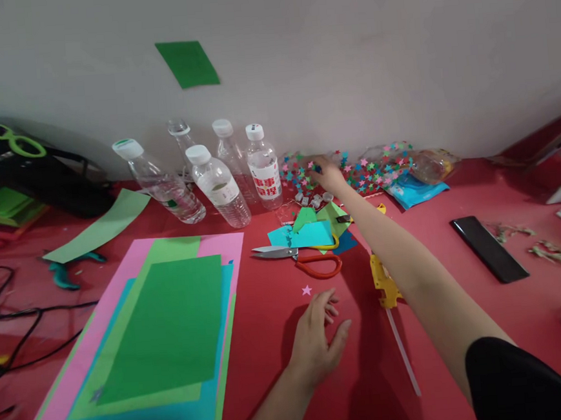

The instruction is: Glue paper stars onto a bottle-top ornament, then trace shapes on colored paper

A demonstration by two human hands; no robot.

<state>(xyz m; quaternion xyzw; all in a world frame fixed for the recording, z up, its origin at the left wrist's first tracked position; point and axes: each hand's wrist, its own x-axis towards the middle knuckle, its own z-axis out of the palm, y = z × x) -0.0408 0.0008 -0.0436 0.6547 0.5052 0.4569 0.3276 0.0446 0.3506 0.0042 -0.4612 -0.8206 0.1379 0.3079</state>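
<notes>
A smooth red counter (pixel 522 314) meets a matte, pale wall (pixel 394 52). Along its back edge spread small, flat stars (pixel 379 173) in pink, blue, green and red, too many to count. The right hand (pixel 329 175) reaches among them, fingers bent downward; whether they grip any, I cannot tell. The left hand (pixel 315 343), nearer the front edge, has fingers parted and loosely curved, near one pink star (pixel 307 290). Toward the front left corner lie smooth stacked sheets (pixel 173 328), a dark green one on top. Five clear plastic bottles (pixel 221 192) stand near the back edge, four capped. Between the hands lies one pair of scissors (pixel 277 253), metal-bladed and loop-handled. Toward the right edge: one flat black phone (pixel 490 248).
</notes>
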